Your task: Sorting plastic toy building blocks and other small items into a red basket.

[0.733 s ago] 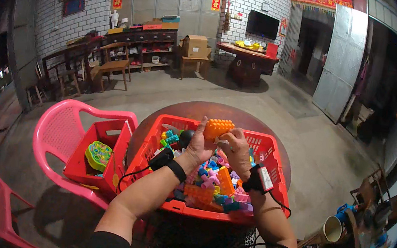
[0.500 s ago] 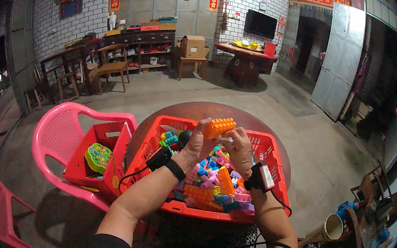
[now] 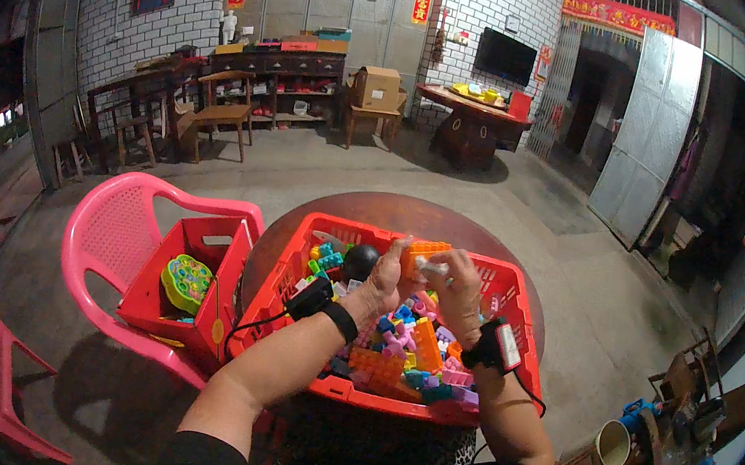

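My left hand (image 3: 383,282) grips an orange building block (image 3: 427,250) above the far part of a red plastic basket (image 3: 530,331). Close against the block, my right hand (image 3: 460,292) has its fingers pinched on a small whitish thing (image 3: 431,266), whose kind I cannot make out. Below both hands lie many toy building blocks in pink, purple, blue, teal and orange, among them a long orange block (image 3: 426,345). A black round thing (image 3: 360,262) rests in the basket beside my left hand.
The basket stands on a round brown table (image 3: 394,207). To the left, a pink plastic chair (image 3: 118,224) carries a red box (image 3: 159,322) with a green toy (image 3: 187,284) in it. Another pink chair (image 3: 2,373) is nearer. A bucket (image 3: 612,444) stands at the right.
The orange block is lower and turned, its studs less in view. My right hand has moved up against it, with the whitish thing pressed near its face. The whole view has shifted slightly.
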The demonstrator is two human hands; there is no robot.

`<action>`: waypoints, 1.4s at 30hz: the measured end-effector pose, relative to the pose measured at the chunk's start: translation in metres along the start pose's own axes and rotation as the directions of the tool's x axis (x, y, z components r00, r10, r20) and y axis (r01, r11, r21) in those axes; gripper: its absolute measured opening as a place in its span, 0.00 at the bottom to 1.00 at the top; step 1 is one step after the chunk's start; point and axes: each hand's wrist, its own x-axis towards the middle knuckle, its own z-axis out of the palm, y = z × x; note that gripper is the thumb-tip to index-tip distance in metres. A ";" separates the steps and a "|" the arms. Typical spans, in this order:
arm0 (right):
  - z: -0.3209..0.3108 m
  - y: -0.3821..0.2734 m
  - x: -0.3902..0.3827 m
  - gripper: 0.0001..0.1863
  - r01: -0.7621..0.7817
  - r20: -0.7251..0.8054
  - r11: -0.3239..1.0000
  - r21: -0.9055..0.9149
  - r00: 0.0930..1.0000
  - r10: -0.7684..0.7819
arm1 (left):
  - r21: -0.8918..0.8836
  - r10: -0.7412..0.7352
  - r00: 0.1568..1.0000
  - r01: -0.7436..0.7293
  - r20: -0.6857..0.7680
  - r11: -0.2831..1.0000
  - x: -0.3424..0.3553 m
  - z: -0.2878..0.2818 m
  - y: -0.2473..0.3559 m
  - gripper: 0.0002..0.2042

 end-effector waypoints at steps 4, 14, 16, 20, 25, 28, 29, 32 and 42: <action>0.009 -0.007 -0.004 0.09 0.123 0.105 0.988 -0.088 0.988 -0.114 | -0.146 0.005 0.993 0.012 0.119 0.989 0.004 -0.002 -0.007 0.19; -0.008 0.034 0.000 0.09 -0.146 -0.104 0.984 -0.097 0.985 0.136 | -0.186 0.002 0.998 0.011 0.069 0.983 0.001 0.002 -0.014 0.19; -0.007 0.040 -0.001 0.09 -0.293 -0.042 0.956 0.014 0.955 0.294 | -0.151 0.011 0.997 0.000 0.070 0.988 0.001 0.002 -0.014 0.19; -0.007 0.046 -0.002 0.09 -0.379 -0.050 0.876 0.299 0.910 0.411 | -0.090 0.023 0.994 -0.013 0.106 0.996 0.001 0.003 -0.013 0.22; -0.007 0.046 -0.001 0.09 -0.497 0.056 0.657 0.567 0.819 0.571 | -0.022 -0.041 0.996 0.043 0.082 0.999 -0.009 0.012 -0.004 0.25; -0.004 0.038 0.000 0.09 -0.475 0.093 0.597 0.647 0.825 0.557 | 0.068 -0.063 0.998 0.061 0.028 0.996 -0.005 0.002 -0.001 0.27; -0.004 0.035 0.001 0.09 -0.477 0.098 0.596 0.646 0.826 0.555 | 0.129 -0.068 0.997 0.072 -0.037 0.989 -0.003 -0.004 0.000 0.28; -0.004 0.035 0.002 0.09 -0.448 0.038 0.702 0.554 0.856 0.516 | 0.385 0.074 0.960 0.037 -0.270 0.922 0.000 -0.007 -0.006 0.25; 0.006 0.014 -0.002 0.07 -0.322 0.023 0.799 0.507 0.932 0.361 | 0.241 0.089 0.932 -0.001 -0.352 0.970 0.012 -0.024 -0.008 0.23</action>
